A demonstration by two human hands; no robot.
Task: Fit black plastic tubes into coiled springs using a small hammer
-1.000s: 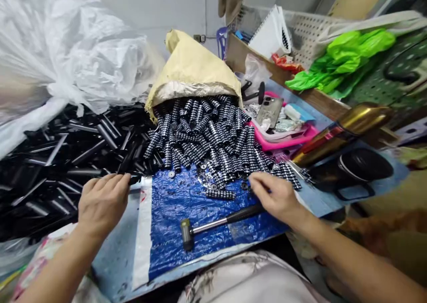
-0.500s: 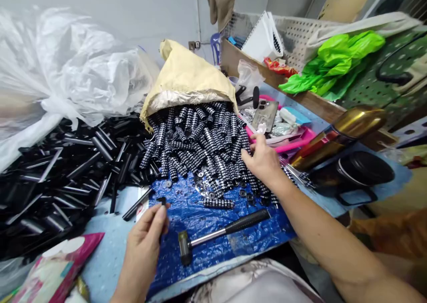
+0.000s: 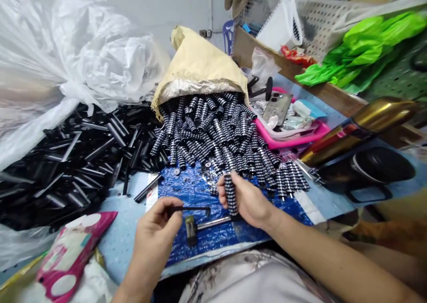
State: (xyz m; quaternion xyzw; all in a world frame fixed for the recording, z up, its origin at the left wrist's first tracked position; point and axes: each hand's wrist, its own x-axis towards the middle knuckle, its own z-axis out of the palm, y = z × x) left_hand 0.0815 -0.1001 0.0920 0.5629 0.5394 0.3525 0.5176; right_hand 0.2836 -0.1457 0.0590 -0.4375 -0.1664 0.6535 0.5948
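Observation:
My left hand (image 3: 156, 229) is closed on a thin black bent rod (image 3: 191, 208) that looks like a hex key; its short bent end points right. In my right hand (image 3: 251, 203) is a black cylinder with rows of silvery segments (image 3: 230, 191), held upright between thumb and fingers. Just beneath the two hands lies a mallet (image 3: 191, 231), its metal shaft partly covered by the cylinder and right hand. Behind them, many similar segmented cylinders (image 3: 216, 136) spill from a yellowish sack (image 3: 203, 65) onto a blue plastic sheet (image 3: 213, 245).
Black tubes (image 3: 83, 160) are heaped at left below a white plastic bag (image 3: 100, 58). A pink tray (image 3: 283, 140) holding a phone (image 3: 277, 107) stands at right, near a gold flask (image 3: 360, 125) and a black mug (image 3: 376, 169). A pink-and-white packet (image 3: 76, 249) lies front left.
My right hand has come back from the pile's right side to the front middle, now holding a segmented cylinder. In my left hand the rod has turned to point right. The view has shifted.

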